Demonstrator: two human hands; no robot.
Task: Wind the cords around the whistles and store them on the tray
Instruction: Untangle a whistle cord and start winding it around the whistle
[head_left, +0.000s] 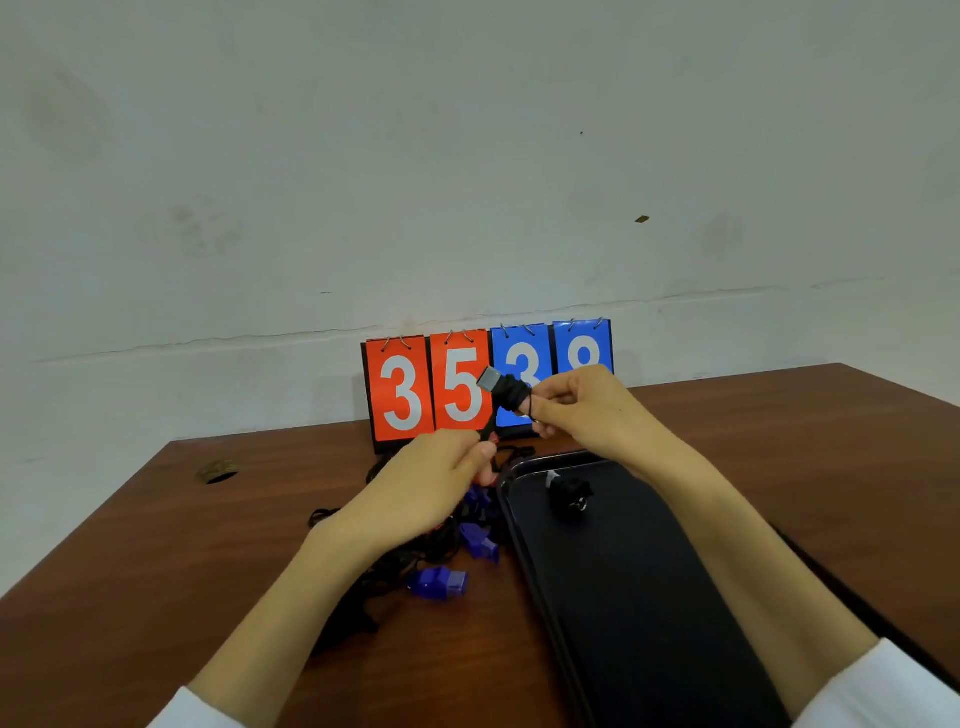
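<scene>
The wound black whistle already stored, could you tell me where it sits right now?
In the head view, the wound whistle lies alone at the far end of the black tray, right of the blue whistles.

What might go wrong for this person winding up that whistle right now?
1. The whistle is held in the air by the right hand while the left hand pulls its cord; a slip would probably loosen the wraps.
2. The free cord runs down toward the tangled pile of cords and blue whistles, so it may snag.
3. The black tray lies beneath the right forearm, which might nudge the wound whistle already on it.
</scene>
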